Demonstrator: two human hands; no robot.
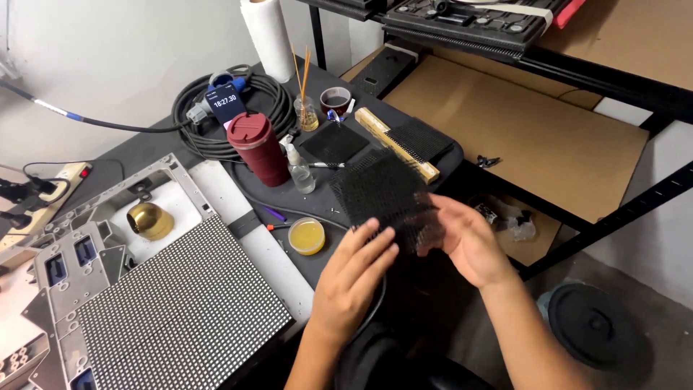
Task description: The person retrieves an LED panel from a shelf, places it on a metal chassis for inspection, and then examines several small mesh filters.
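Both my hands hold a square black mesh panel [382,191] above the dark table's right end. My left hand [354,278] grips its lower left edge with the fingers spread along it. My right hand [465,242] holds the lower right edge, partly behind the panel. A second black square [333,142] lies flat on the table farther back. A wooden-backed brush [404,141] with black bristles rests just beyond the panel.
A large dotted grid panel [173,310] in a metal frame [72,245] fills the left. Nearby stand a maroon lidded cup [256,148], a small clear bottle [299,170], a round yellow paste tin [307,236], a brass dome [149,220], coiled black cable [209,108], a jar of sticks [305,108]. Cardboard shelf [534,130] at right.
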